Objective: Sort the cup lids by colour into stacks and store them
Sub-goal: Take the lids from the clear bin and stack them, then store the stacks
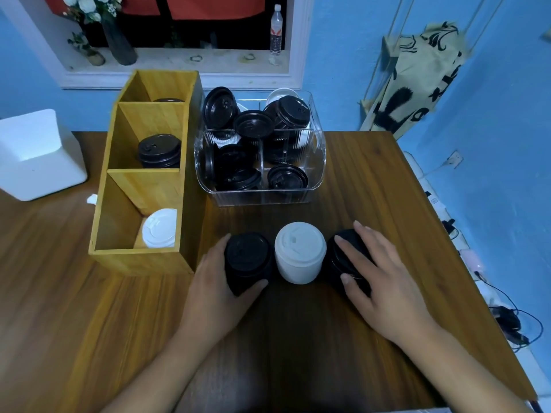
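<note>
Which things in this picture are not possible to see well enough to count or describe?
Head view: the right black stack is mostly covered by the right hand; its height is unclear.
Head view: the far compartment of the wooden organiser is hidden behind its divider; only a dark lid edge shows.
Head view: the lids in the clear bin overlap behind ribbed walls; uncountable.

I'm viewing through single head-worn wide-angle camera. It's looking forward and down onto table (357, 180) from near edge, riding close: left hand (217, 281) and right hand (384, 278) filling lower frame. Blue wall (343, 55) and window ledge (179, 59) showing along top.
</note>
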The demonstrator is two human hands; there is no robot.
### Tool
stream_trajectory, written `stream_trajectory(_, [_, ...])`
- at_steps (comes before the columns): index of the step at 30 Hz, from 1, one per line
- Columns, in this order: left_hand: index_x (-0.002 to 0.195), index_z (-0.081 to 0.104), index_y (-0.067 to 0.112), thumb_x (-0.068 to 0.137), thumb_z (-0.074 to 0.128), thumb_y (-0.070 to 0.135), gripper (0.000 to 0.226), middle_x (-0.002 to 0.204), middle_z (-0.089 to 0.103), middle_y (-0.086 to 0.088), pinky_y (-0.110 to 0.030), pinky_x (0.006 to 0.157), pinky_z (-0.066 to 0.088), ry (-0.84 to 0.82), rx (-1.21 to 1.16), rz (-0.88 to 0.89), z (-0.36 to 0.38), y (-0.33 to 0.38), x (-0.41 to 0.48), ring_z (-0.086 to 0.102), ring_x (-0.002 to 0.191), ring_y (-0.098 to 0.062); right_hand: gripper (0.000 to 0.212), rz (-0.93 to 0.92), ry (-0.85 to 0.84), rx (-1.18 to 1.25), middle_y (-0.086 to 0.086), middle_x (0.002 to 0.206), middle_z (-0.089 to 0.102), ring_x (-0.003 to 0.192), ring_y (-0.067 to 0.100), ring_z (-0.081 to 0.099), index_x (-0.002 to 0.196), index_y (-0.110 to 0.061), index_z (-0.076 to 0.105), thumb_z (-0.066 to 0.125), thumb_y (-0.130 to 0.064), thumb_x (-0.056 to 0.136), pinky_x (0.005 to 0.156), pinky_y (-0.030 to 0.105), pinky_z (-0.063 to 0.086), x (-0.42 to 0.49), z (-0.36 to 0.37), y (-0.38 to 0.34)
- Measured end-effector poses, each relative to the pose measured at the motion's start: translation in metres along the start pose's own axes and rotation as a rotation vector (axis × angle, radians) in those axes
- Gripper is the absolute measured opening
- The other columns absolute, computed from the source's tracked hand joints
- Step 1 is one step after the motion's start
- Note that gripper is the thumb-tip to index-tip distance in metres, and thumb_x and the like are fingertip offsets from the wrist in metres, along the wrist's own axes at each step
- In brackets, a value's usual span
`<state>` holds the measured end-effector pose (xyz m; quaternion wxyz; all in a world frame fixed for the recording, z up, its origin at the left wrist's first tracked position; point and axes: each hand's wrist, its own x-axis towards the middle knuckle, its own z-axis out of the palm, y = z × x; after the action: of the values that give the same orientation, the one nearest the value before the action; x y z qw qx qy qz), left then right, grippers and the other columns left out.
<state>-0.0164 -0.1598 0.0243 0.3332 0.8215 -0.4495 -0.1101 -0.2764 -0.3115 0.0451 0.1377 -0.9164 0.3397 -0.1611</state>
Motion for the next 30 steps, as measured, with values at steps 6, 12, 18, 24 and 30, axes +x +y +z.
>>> stream_trajectory(6, [0.156, 0.027, 0.028, 0.070, 0.086, 0.053, 0.108, 0.149, 0.045, 0.008, -0.021, 0.107, 0.031, -0.017, 0.000, -0.022, 0.001, -0.002, 0.000, 0.040, 0.137, -0.008, 0.059, -0.010, 0.037, 0.038, -0.005, 0.161, 0.036, 0.152, 0.017, 0.025, 0.152, -0.034, 0.042, 0.030, -0.063, 0.103, 0.119, 0.052, 0.031, 0.028, -0.035, -0.012])
stream_trajectory(12, [0.156, 0.025, 0.030, 0.070, 0.086, 0.053, 0.108, 0.149, 0.044, 0.009, -0.020, 0.107, 0.030, -0.018, -0.012, -0.032, 0.001, -0.003, -0.001, 0.039, 0.136, -0.006, 0.030, -0.017, 0.044, 0.024, -0.006, 0.121, 0.066, 0.113, 0.013, 0.058, 0.128, -0.024, 0.065, 0.053, -0.032, 0.101, 0.094, 0.027, 0.045, 0.148, -0.053, -0.050])
stream_trajectory(18, [0.156, 0.021, 0.035, 0.071, 0.082, 0.059, 0.108, 0.152, 0.040, 0.015, -0.018, 0.108, 0.028, -0.035, -0.015, -0.037, -0.001, -0.001, -0.001, 0.033, 0.135, 0.003, 0.015, 0.078, -0.394, -0.223, 0.004, 0.087, 0.065, 0.083, 0.020, 0.063, 0.094, -0.013, 0.065, 0.059, -0.028, 0.097, 0.075, 0.033, 0.051, 0.251, -0.012, -0.074])
stream_trajectory(24, [0.156, 0.017, 0.039, 0.071, 0.080, 0.064, 0.108, 0.151, 0.040, 0.016, -0.018, 0.108, 0.029, -0.035, -0.023, -0.052, -0.001, -0.003, 0.000, 0.035, 0.136, 0.000, 0.013, 0.088, -0.553, -0.372, 0.003, 0.086, 0.061, 0.078, 0.022, 0.061, 0.090, -0.016, 0.059, 0.064, -0.029, 0.090, 0.073, 0.037, 0.054, 0.273, 0.016, -0.074])
stream_trajectory(30, [0.155, 0.016, 0.039, 0.072, 0.080, 0.063, 0.108, 0.151, 0.039, 0.016, -0.018, 0.108, 0.029, -0.046, -0.020, -0.048, 0.000, -0.005, 0.000, 0.034, 0.136, -0.001, 0.015, 0.014, -0.321, -0.454, -0.001, 0.078, 0.053, 0.079, 0.024, 0.057, 0.094, -0.018, 0.057, 0.060, -0.033, 0.092, 0.066, 0.036, 0.045, 0.254, -0.013, -0.079])
